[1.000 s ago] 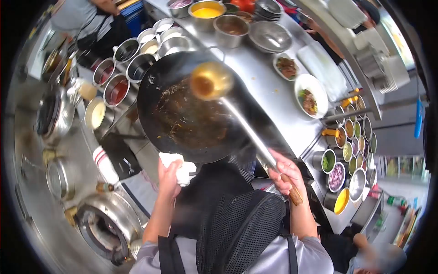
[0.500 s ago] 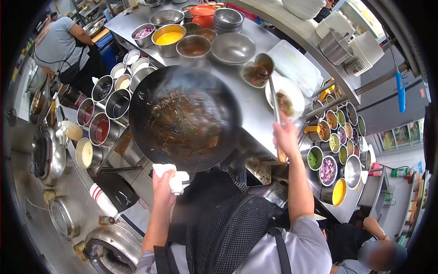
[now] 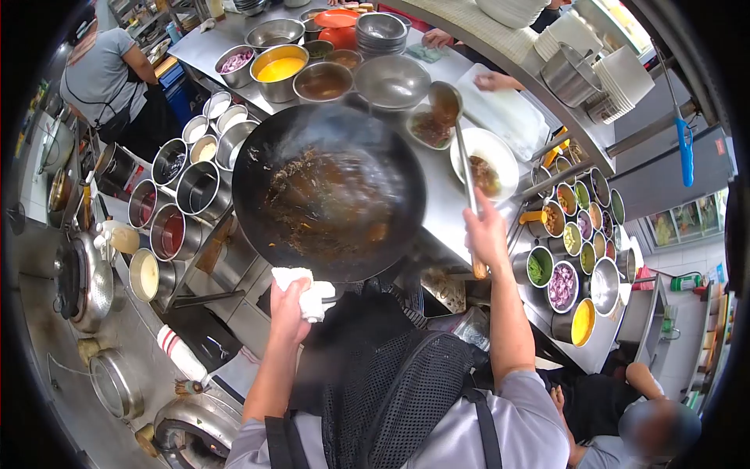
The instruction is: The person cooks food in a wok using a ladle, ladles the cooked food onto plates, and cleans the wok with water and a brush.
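My left hand (image 3: pixel 287 311) is closed round the wok's handle through a folded white cloth (image 3: pixel 316 300). The large black wok (image 3: pixel 328 262) is held up before me, with brown sauce and burnt bits on its inside and steam over it. In my right hand (image 3: pixel 487 234) is the long handle of a ladle (image 3: pixel 446 103), fingers wrapped round it. The ladle's bowl holds brown sauce and hangs over a small dish of brown food (image 3: pixel 430 133). Under the ladle's handle lies a white plate (image 3: pixel 506 148) with some brown food on it.
Metal pots and bowls, one with yellow liquid (image 3: pixel 280 70), stand along the steel table (image 3: pixel 437 199). Sauce pots (image 3: pixel 173 234) are at left, ingredient pots (image 3: pixel 562 285) at right. Another person's hand (image 3: pixel 500 81) is over a white cutting board (image 3: pixel 512 117). A person (image 3: pixel 105 70) stands far left.
The wok has shifted slightly to the right in view, with my left hand on its handle. The ladle has moved little. Another person's hands have come into view behind the cutting board.
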`<state>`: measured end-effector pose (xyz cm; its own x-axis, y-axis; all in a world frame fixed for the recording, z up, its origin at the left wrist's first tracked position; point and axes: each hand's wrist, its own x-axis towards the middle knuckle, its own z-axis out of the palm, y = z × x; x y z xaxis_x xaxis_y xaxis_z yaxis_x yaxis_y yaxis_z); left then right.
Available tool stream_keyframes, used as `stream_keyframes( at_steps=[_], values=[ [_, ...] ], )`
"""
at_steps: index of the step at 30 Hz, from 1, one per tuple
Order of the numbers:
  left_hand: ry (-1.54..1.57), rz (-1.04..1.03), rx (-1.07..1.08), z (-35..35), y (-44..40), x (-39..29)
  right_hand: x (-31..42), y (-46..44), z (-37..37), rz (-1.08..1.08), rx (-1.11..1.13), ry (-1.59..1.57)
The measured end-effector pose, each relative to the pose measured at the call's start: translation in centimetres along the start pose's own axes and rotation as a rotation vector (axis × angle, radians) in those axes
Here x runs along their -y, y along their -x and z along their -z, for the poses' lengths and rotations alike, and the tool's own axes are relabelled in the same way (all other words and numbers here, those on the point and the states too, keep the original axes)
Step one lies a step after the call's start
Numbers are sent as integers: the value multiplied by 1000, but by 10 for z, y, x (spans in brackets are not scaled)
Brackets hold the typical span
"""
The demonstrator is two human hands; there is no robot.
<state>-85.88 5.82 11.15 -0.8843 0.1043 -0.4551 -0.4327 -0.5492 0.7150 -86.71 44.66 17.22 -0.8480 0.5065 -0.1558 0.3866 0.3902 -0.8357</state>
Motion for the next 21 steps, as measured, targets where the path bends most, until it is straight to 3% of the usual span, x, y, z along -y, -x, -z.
stream_keyframes(
  at_steps=[17,20,21],
  values=[
    [-15,50,100,-11,-37,13,-31,28,-21,37,-97,-36],
    [-4,9,88,0,-47,23,-26,65,-17,-46,8,-27],
    [-25,5,81,-3,-45,18,-32,74,-15,29,35,69]
  ],
)
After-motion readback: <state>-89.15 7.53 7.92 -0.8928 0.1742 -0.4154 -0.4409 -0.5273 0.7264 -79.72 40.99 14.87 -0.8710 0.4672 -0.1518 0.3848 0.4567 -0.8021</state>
